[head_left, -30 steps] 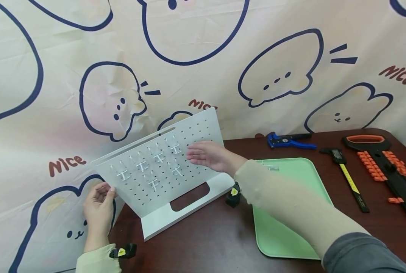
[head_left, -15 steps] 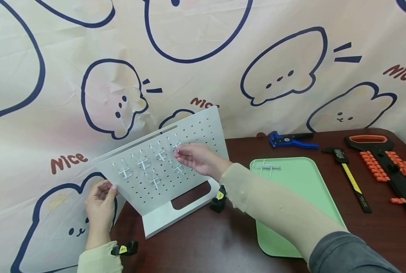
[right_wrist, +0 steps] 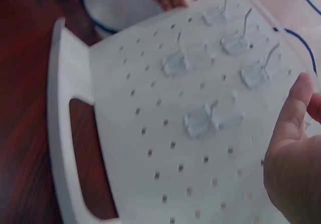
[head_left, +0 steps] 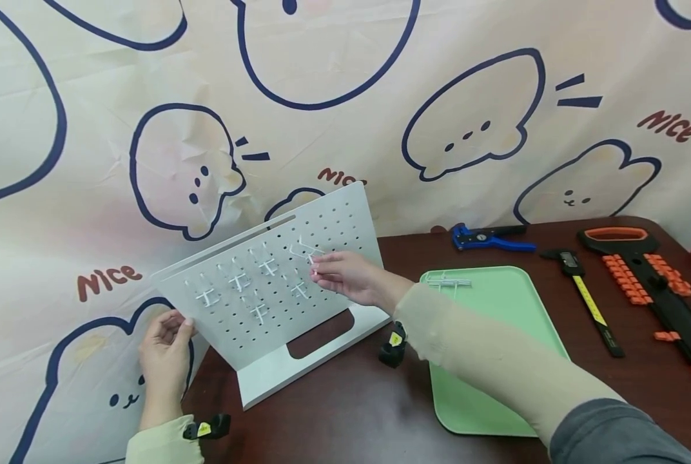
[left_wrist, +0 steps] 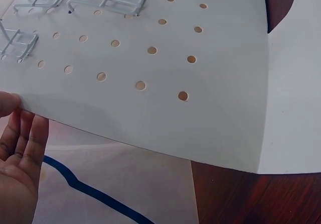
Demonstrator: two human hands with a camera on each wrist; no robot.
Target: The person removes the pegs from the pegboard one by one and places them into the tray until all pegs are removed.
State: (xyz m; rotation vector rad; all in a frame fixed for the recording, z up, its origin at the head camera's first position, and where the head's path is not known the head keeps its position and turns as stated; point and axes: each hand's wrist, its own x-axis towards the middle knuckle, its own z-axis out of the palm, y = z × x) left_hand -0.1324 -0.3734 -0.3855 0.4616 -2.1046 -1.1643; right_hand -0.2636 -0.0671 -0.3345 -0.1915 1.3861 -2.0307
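right hand (head_left: 354, 277) pinching a tilted wire hook (head_left: 307, 254) at the white pegboard (head_left: 264, 354), near the worktop's (head_left: 334, 406) left end. fitting or freeing? i can't tell; next probably calls for easing it square to the board. left hand (head_left: 165, 345) grips the pegboard's edge. green tray (head_left: 467, 399) alongside, blue pliers (head_left: 490, 240) by the back edge, cartoon cloth (head_left: 334, 142) behind.

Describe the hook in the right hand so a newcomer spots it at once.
Start at the big white pegboard, left of the green tray in the head view. Follow its upper row of white wire hooks rightward to the end. That last hook is the only one the right hand holds; its neighbours have no hand on them.
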